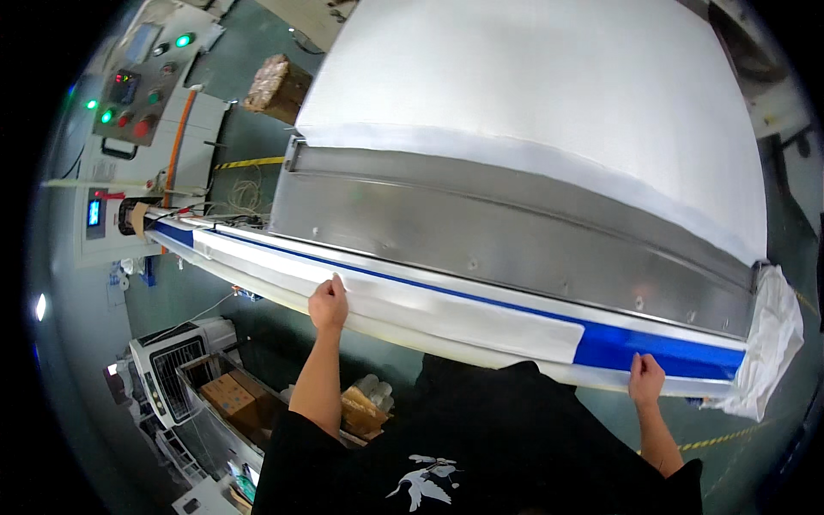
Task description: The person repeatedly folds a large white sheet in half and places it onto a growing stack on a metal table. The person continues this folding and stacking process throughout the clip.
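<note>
A long white strip of cloth [463, 318] lies along a blue band [661, 350] on the front rail of a large machine. My left hand [328, 305] is closed in a pinch at the strip's near edge, left of the middle. Over the right part of the rail, past the strip's end, my right hand [646, 379] is closed beside the blue band. Whatever its fingers hold, if anything, is hidden. Behind the rail runs a bare metal plate [481, 236], and a broad white sheet [541, 94] covers the bed beyond it.
A control panel [137, 90] with lit buttons stands at the far left. Bunched white cloth [768, 343] hangs off the rail's right end. Below left are an air cooler [176, 365] and a bin holding a cardboard box [236, 399]. A wrapped bundle [279, 88] sits beyond the plate.
</note>
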Demonstrator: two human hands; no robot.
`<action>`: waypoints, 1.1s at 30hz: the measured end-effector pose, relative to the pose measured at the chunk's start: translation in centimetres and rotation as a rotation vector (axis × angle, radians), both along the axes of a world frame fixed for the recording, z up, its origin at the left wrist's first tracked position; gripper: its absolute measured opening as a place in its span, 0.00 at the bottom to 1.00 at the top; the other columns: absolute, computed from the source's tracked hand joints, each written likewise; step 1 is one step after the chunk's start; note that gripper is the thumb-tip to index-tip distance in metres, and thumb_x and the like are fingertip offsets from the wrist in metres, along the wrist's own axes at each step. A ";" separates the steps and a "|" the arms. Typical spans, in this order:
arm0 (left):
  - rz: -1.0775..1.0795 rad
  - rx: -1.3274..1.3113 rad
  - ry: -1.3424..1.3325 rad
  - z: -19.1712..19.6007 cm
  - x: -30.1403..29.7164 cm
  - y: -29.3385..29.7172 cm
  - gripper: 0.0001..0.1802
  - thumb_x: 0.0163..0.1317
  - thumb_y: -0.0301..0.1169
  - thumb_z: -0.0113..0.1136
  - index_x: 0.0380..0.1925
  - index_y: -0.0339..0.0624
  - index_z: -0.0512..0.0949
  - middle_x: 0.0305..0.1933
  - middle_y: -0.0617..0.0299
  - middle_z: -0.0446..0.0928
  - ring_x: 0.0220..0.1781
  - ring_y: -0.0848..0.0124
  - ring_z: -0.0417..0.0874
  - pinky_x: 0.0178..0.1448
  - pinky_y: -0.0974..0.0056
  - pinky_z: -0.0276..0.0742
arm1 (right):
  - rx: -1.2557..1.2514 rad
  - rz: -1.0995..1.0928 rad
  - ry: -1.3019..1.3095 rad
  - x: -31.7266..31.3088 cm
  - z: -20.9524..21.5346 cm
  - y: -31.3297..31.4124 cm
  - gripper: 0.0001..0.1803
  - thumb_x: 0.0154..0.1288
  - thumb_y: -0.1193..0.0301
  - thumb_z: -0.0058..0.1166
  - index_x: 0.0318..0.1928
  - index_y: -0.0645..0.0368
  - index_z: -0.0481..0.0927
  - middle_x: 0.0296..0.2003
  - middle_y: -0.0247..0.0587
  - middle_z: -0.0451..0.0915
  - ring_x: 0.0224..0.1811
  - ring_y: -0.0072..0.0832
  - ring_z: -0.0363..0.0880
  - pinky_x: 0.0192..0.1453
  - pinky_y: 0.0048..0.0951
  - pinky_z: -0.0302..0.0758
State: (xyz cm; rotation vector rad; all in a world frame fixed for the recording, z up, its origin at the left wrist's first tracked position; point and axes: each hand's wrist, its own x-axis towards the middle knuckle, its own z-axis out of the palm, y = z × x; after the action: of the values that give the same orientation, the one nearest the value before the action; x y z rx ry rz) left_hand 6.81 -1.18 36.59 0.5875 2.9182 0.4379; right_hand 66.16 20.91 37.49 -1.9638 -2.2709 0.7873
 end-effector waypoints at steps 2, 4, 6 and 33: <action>-0.001 0.002 0.032 -0.2 0.2 -0.1 0.24 0.62 0.46 0.49 0.17 0.39 0.76 0.21 0.48 0.75 0.25 0.47 0.75 0.31 0.49 0.70 | 0.051 -0.137 0.047 0.2 -0.6 0.3 0.17 0.64 0.65 0.50 0.22 0.64 0.70 0.14 0.45 0.67 0.16 0.31 0.62 0.23 0.32 0.63; -0.024 0.007 0.045 -0.3 0.4 0.2 0.24 0.61 0.46 0.49 0.16 0.39 0.76 0.20 0.47 0.75 0.24 0.46 0.75 0.31 0.49 0.69 | 0.039 -0.100 0.040 0.4 -0.5 0.6 0.18 0.64 0.65 0.50 0.21 0.64 0.69 0.13 0.44 0.67 0.16 0.30 0.62 0.23 0.32 0.63; -0.013 -0.019 0.023 -0.1 0.7 0.9 0.23 0.61 0.46 0.49 0.17 0.39 0.76 0.21 0.48 0.76 0.25 0.47 0.76 0.31 0.49 0.70 | 0.053 -0.094 0.040 0.6 -0.4 1.0 0.17 0.63 0.66 0.50 0.21 0.64 0.69 0.14 0.45 0.68 0.15 0.31 0.63 0.23 0.33 0.63; 0.019 -0.060 0.019 1.1 1.5 0.2 0.21 0.59 0.48 0.48 0.22 0.44 0.79 0.25 0.49 0.78 0.30 0.48 0.79 0.36 0.49 0.74 | 0.125 -0.040 -0.021 0.3 0.5 0.4 0.16 0.58 0.66 0.51 0.20 0.65 0.69 0.17 0.54 0.72 0.21 0.50 0.72 0.26 0.43 0.66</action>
State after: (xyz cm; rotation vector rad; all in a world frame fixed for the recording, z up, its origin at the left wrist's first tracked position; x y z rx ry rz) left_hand 8.27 -1.00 37.70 0.5589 2.9456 0.3478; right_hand 66.50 21.28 38.01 -1.9640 -2.2255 0.6090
